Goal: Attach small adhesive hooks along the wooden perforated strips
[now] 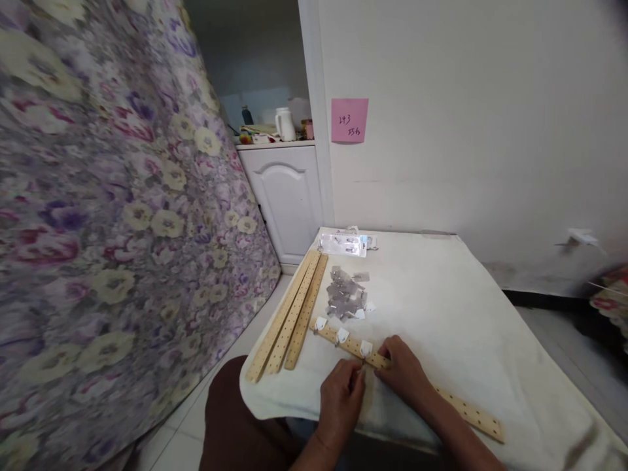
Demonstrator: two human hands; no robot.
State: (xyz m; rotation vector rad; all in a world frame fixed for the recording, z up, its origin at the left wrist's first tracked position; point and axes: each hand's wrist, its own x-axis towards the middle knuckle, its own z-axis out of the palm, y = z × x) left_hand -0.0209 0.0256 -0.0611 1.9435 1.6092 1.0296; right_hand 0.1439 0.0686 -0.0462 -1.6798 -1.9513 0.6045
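A long wooden strip with rows of holes (473, 417) lies slantwise across the near part of the table. My right hand (402, 371) is closed around it, fingers over its far edge, and the forearm hides part of its length. Small white tags with metal fittings sit along its left half: one near the end (320, 324), another (342, 335), and a third (366, 348) just left of my right fingers. My left hand (342, 396) pinches at the strip's near edge below that third tag. What lies between those fingertips is hidden.
Several similar holed strips (289, 314) lie side by side along the table's left edge. Beyond the worked strip is a pile of grey translucent pieces with metal bits (347, 291). A clear plastic package (343, 244) lies at the back. A floral curtain (147, 216) hangs left.
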